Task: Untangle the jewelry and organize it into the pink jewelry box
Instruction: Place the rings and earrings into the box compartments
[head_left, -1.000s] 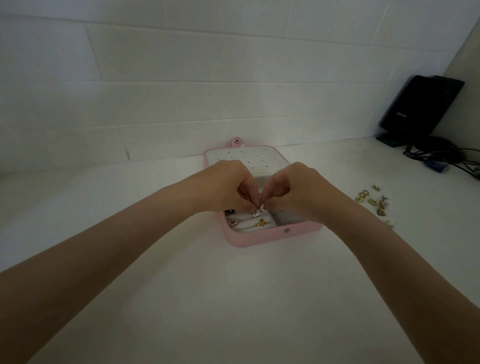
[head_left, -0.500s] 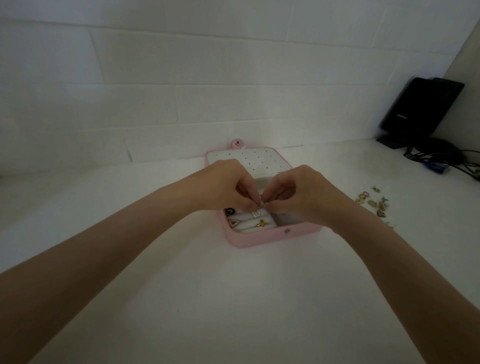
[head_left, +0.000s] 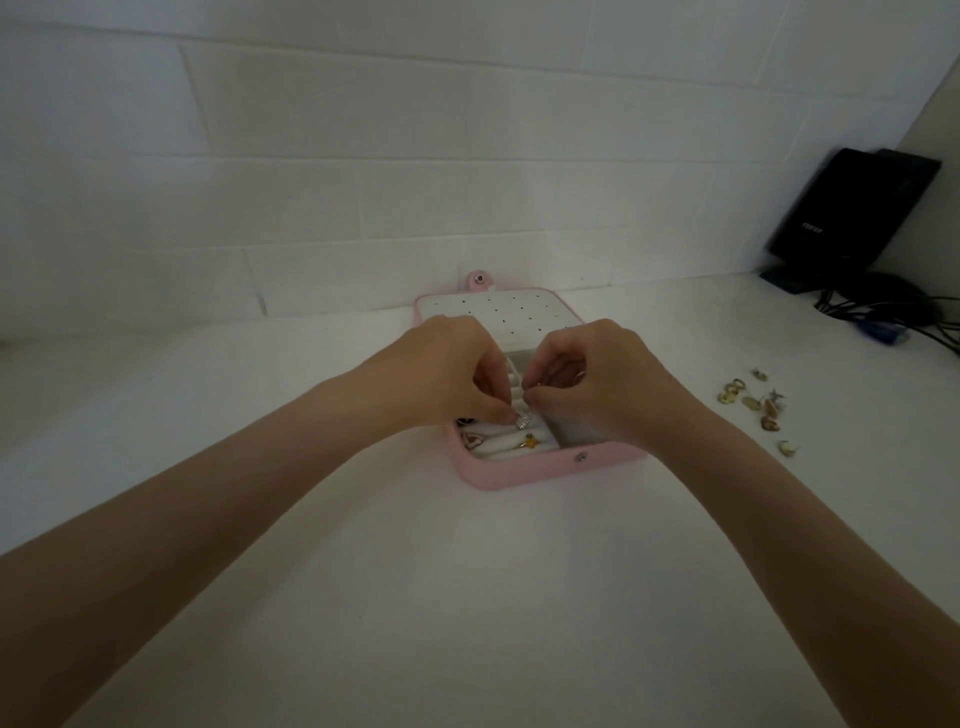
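Note:
The pink jewelry box (head_left: 519, 475) lies open on the white counter, its perforated white lid (head_left: 498, 317) folded back toward the wall. Both hands hover over the ring rolls. My left hand (head_left: 441, 374) pinches a small sparkling silver piece (head_left: 523, 419) at its fingertips. My right hand (head_left: 597, 384) has its fingers curled and its fingertips meet the left ones near that piece; whether it grips the piece is hidden. A yellow star ring (head_left: 529, 442) and a pink heart ring (head_left: 474, 439) sit in the rolls.
A scatter of small gold jewelry pieces (head_left: 756, 402) lies on the counter to the right of the box. A black device (head_left: 852, 213) with dark cables (head_left: 883, 312) stands in the far right corner. A tiled wall runs behind the box.
The hands have stayed over the box with small finger shifts. The silver piece has dropped back down to the ring rolls.

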